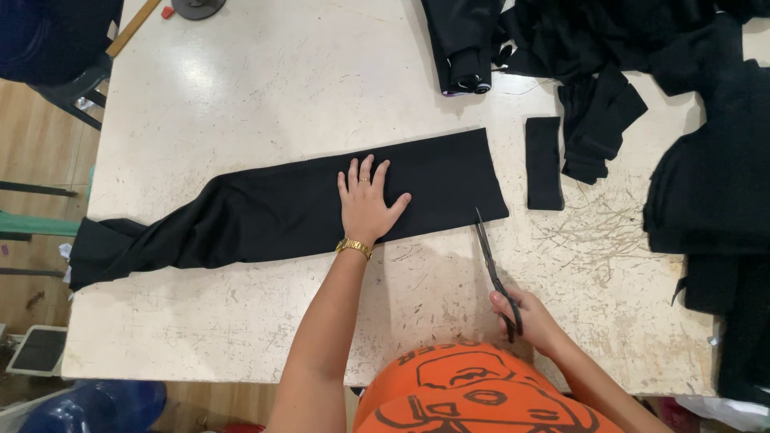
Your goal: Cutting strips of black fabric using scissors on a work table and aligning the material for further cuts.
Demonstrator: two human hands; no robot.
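Black fabric strip lies flat mid-table under our spread left hand; our right hand grips scissors, tips touching its near right edge. We judge the cloth could creep and skew any cut, since only one palm pins it.

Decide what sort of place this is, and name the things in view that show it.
Probably a sewing or garment-cutting workshop. A folded strip of black fabric lies on a scuffed white table, the right hand holds scissors, and cut black pieces are piled alongside.
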